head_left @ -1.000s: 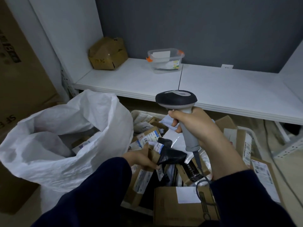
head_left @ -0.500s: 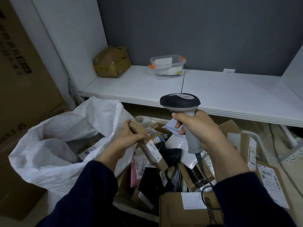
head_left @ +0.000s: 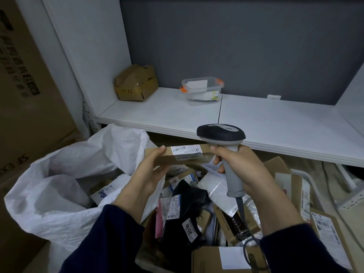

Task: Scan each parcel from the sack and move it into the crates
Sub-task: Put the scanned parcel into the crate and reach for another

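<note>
Head view: shows a slim cardboard parcel (head_left: pixel 167 157) held up in mid-air above the far left part of the crate (head_left: pixel 301 172), just right of the open sack (head_left: pixel 65 174) and in front of the white shelf (head_left: pixel 266 119) edge. Pinned at its left end only by the left hand (head_left: pixel 149 174), grip clamped on the box with one fingertip over the upper edge and the rest along the lower. On the right, wrapped tight round the grey handle of the scanner (head_left: pixel 222 134), the grip of the right hand (head_left: pixel 244 170), with the scanner's dark head just above the parcel's right end, touching or barely clear; cannot tell which. Likely trouble from here: a failed read, with the head aimed far past the box rather than at the white label (head_left: pixel 185 152), and with that label folded over an edge at a shallow angle to any beam. Could also tip at the unsupported right end and drop among the parcels already in the crate, unscanned and hard to pick out again. Might snag too on the scanner's cable (head_left: pixel 241 211), trailing down across the pile near the right wrist. As for the lie of the parcel: long axis left to right and close to level, broad labelled face turned toward the wearer and slightly up, label right of centre, barcode bars near its top.
</note>
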